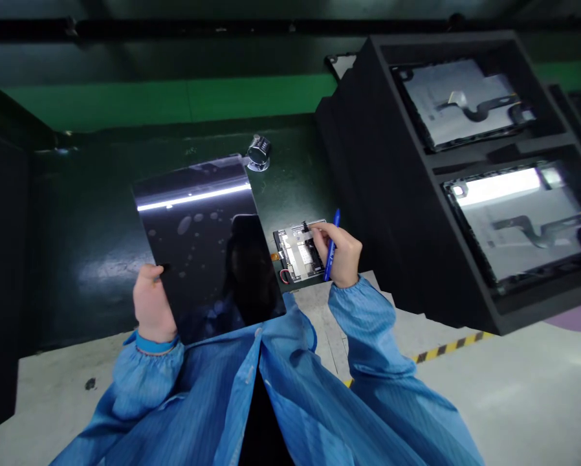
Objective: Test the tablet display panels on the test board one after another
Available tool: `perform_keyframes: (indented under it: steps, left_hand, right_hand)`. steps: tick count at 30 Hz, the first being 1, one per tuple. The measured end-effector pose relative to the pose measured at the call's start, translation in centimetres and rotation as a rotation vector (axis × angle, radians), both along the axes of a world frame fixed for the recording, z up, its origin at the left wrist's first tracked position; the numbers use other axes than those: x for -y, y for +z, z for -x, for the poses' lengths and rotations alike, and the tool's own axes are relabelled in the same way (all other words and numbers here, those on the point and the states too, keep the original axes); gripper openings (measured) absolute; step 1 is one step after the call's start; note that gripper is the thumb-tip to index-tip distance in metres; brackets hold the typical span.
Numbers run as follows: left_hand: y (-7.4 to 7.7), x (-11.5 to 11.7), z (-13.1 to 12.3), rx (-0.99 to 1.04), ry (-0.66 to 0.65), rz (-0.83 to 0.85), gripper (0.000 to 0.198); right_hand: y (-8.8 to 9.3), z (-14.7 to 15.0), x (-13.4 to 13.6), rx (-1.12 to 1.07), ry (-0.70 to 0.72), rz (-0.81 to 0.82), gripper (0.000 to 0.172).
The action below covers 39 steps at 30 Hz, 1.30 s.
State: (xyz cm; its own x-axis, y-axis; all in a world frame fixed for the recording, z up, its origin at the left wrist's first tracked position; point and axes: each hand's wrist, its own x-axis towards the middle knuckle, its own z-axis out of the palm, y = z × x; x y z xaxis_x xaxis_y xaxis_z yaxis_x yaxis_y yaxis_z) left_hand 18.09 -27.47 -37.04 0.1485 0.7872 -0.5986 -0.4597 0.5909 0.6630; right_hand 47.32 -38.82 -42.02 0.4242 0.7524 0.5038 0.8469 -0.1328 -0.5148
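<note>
A large glossy black screen panel [208,259] is tilted up, and my left hand [153,303] grips its left edge with the thumb on the front. Beside its right edge, an electronics assembly [297,254] with silver parts, tape and a red wire lies on the dark green surface. My right hand [338,254] is at the assembly's upper right, fingers pinched near a small black part. A blue pen [332,244] is held in that same hand. Whether the fingertips also hold the small part is unclear.
A black foam rack [392,188] on the right holds an upper panel [465,103] and a lower panel [523,220], both with dark flex cables. Behind the screen stands a small round metal object [259,150] on the dark green surface [91,168].
</note>
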Motion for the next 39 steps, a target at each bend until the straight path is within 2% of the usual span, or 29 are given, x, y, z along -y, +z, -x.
perform_keyframes:
  steps: [3, 6, 10, 12, 18, 21, 23, 25, 27, 29, 30, 32, 35, 37, 39]
  left_hand:
    - [0.5, 0.6, -1.1, -0.028, 0.061, 0.057, 0.015]
    - [0.5, 1.1, -1.6, 0.004, 0.004, 0.041, 0.023]
    - [0.2, 1.3, -1.5, 0.099, -0.212, 0.031, 0.030]
    - [0.3, 1.3, -1.4, 0.137, -0.274, 0.041, 0.035]
    - [0.7, 1.7, -1.5, 0.187, -0.290, 0.111, 0.038]
    - [0.8, 1.9, -1.5, 0.207, -0.321, 0.150, 0.040]
    - [0.9, 2.0, -1.5, 0.226, -0.358, 0.148, 0.043]
    - [1.2, 2.0, -1.6, 0.245, -0.391, 0.129, 0.046]
    - [1.4, 2.1, -1.7, 0.259, -0.413, 0.106, 0.048]
    - [1.6, 2.1, -1.8, 0.271, -0.429, 0.093, 0.049]
    - [1.7, 2.2, -1.8, 0.276, -0.439, 0.093, 0.050]
    - [1.6, 2.2, -1.8, 0.292, -0.463, 0.111, 0.050]
    - [1.1, 2.3, -1.6, 0.308, -0.502, 0.173, 0.048]
    - [0.7, 2.4, -1.6, 0.289, -0.510, 0.225, 0.044]
    - [0.5, 2.5, -1.6, 0.245, -0.500, 0.269, 0.039]
  right_hand:
    - [1.0, 2.0, 0.4, -0.166, -0.019, -0.162, 0.021]
    - [2.7, 4.9, 1.2, -0.282, 0.110, -0.291, 0.024]
    - [5.3, 7.4, 1.7, -0.104, 0.447, -0.303, 0.028]
    - [6.1, 7.8, 1.5, -0.018, 0.517, -0.240, 0.031]
    - [6.2, 9.4, 0.7, 0.210, 0.280, -0.107, 0.034]
    - [6.4, 10.2, 0.7, 0.197, 0.405, -0.085, 0.026]
    - [7.1, 10.0, 0.8, 0.137, 0.523, -0.117, 0.023]
    - [8.2, 9.1, 0.7, 0.060, 0.576, -0.183, 0.023]
    - [9.3, 7.5, 0.1, 0.012, 0.462, -0.298, 0.023]
    - [10.1, 5.5, -1.1, 0.024, 0.249, -0.361, 0.020]
    - [10.4, 4.4, -1.7, 0.050, 0.160, -0.339, 0.017]
    - [10.5, 2.7, -3.0, 0.125, 0.084, -0.188, 0.016]
    - [10.5, 1.7, -4.0, 0.252, 0.094, -0.019, 0.030]
    - [10.8, 2.3, -3.7, 0.299, 0.153, -0.034, 0.035]
    - [11.7, 3.5, -2.6, 0.279, 0.317, -0.088, 0.034]
